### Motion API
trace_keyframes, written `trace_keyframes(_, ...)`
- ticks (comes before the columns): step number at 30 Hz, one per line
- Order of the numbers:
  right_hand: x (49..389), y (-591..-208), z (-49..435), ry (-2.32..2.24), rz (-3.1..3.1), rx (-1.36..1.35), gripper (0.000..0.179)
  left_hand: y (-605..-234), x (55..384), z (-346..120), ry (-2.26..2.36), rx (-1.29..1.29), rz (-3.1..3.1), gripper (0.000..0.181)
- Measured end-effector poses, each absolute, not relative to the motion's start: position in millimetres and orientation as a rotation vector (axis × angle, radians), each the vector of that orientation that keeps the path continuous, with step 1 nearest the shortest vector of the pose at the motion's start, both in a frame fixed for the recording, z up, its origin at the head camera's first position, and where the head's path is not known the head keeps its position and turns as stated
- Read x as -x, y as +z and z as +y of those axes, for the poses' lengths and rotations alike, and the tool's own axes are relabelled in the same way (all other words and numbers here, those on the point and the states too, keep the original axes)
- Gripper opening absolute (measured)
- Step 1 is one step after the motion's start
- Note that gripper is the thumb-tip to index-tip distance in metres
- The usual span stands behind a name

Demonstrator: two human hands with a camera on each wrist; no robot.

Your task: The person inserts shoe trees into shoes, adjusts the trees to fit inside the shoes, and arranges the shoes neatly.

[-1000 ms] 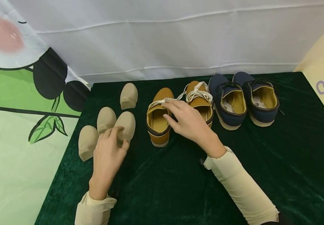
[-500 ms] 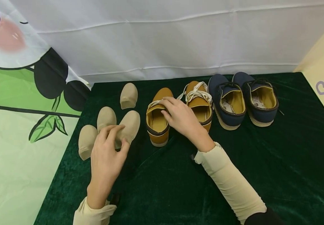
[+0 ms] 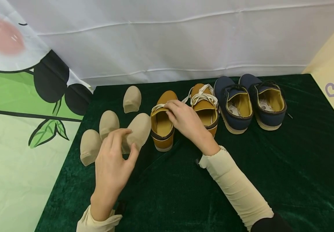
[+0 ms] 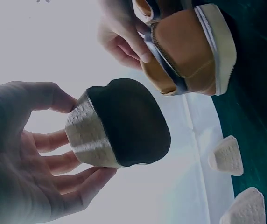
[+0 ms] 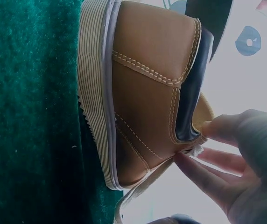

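Across comes the beige form (image 3: 139, 129), now right beside the leftmost brown shoe (image 3: 162, 130)!
The left hand (image 3: 112, 164), pinching it between thumb and fingers, has swung it rightward; the right hand (image 3: 187, 122) is clamped on the shoe's tongue, so form and shoe look to be closing up, mouth held ready. The count: four forms, one held, three other forms (image 3: 109, 122) on the bench (image 3: 178, 193); two brown shoes, two navy shoes (image 3: 240, 121).
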State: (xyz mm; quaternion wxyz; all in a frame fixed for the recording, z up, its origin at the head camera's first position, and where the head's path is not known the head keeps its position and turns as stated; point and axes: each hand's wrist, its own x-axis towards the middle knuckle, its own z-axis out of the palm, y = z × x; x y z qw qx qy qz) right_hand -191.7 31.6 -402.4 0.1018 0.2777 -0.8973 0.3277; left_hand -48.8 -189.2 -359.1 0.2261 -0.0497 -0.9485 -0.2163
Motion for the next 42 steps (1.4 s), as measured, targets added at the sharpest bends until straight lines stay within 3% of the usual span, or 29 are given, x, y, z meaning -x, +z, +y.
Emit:
trace_keyframes(20, 191, -404, 29, 1.028, -2.617, -0.753, 0.025, -357, 61, -170, -0.561, 0.427, -2.567, 0.034)
trace_keyframes(42, 193, -407, 31, 1.078, -2.622, -0.764, 0.025, -356, 90, -158, -0.468, 0.549, -2.667, 0.038)
